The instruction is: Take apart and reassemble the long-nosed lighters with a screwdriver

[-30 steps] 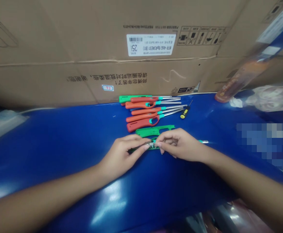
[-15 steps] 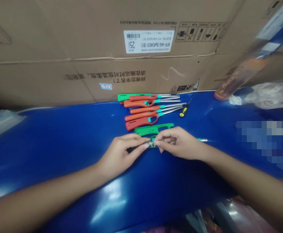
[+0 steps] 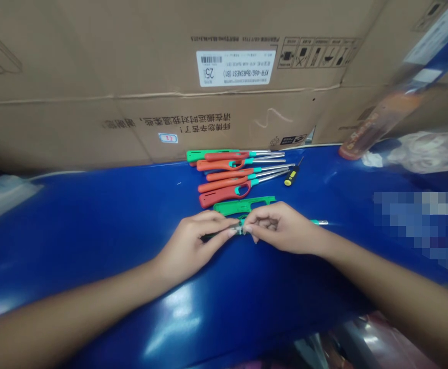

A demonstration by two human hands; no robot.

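Note:
My left hand (image 3: 193, 238) is closed, its thumb and fingertips pinching a small translucent part (image 3: 238, 230). Against the other side of that part, my right hand (image 3: 281, 228) is closed too, fingers curled in a pinch; what lies inside it is hidden. Both hands are over an opened green gas lighter, mostly covered by them; its metal nozzle tip (image 3: 323, 222) sticks out beyond my right wrist. Just behind the hands lies the loose green half-shell (image 3: 233, 206) of a lighter handle, inner side up.
Several red and orange lighters (image 3: 224, 196) and a green one lie stacked at the back. A black and yellow screwdriver (image 3: 291, 177) is beside their nozzles. A cardboard box (image 3: 131, 61) walls off the blue table (image 3: 112, 220). At right are an orange bottle (image 3: 381, 123) and a plastic bag (image 3: 423, 151).
Both hands hold nearly the same place, with only a slight shift of the fingertips at the small part. The lighters and the half-shell lie as before.

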